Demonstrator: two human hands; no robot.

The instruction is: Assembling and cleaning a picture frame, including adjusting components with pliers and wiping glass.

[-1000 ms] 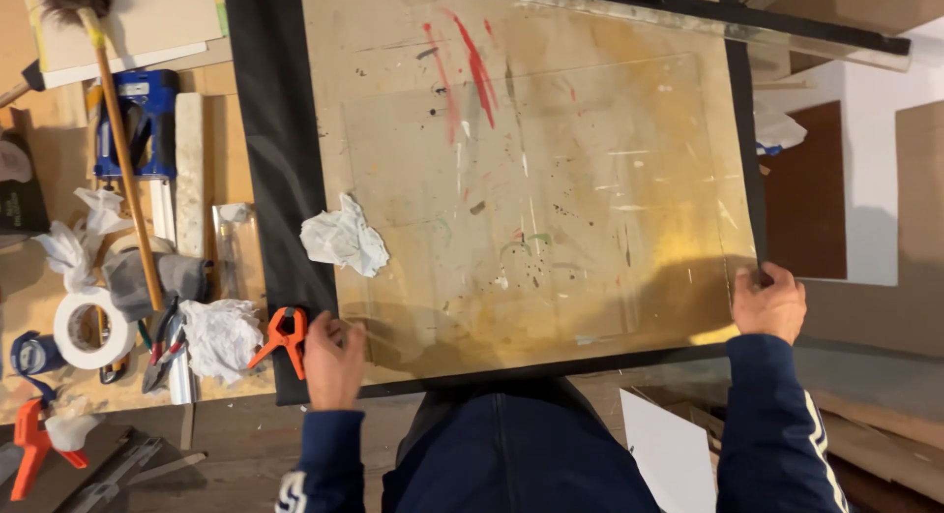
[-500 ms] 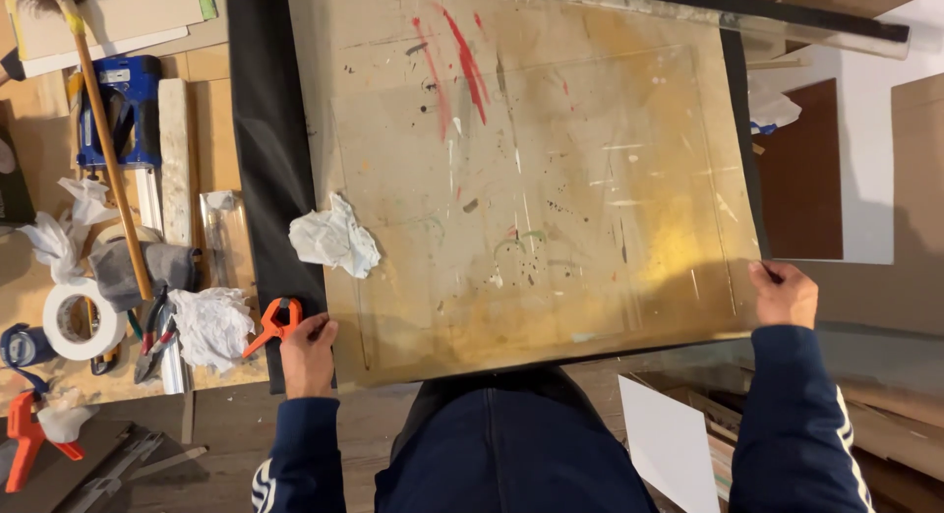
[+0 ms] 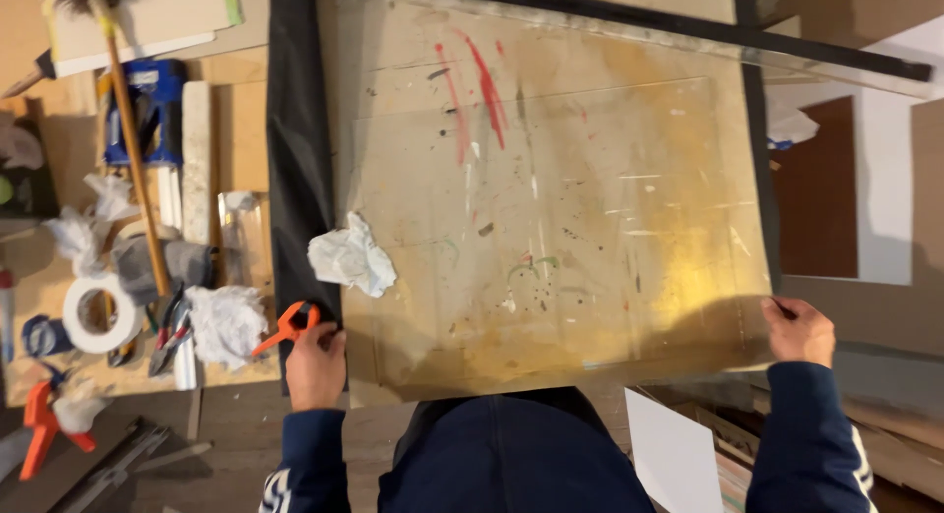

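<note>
**Both hands gripping a clear sheet over the stained board**

Left hand (image 3: 316, 363) is closing on the near-left corner of a large clear sheet (image 3: 551, 238), fingers curled over its edge. Right hand (image 3: 798, 330) is pinching the near-right corner, thumb on top. Sheet is lying flat over a paint-stained board (image 3: 413, 51); its far edge is showing as a faint line across the board's middle, and its near edge is hanging just past the board, toward the person's body.

Board is sitting on black backing (image 3: 295, 169), which is showing as a dark strip down the left side. A crumpled white tissue (image 3: 351, 256) is resting at the board's left edge, partly on the black strip, near the left hand. An orange clamp (image 3: 285, 326) is lying just beside the left hand; can't tell if they're touching.

Left of that, a cluttered bench: roll of white tape (image 3: 98, 314), long wooden-handled brush (image 3: 128, 149), more wadded tissue (image 3: 224, 323), a blue tool (image 3: 147, 110). A long black bar (image 3: 669, 26) is running diagonally across the board's far side.
</note>
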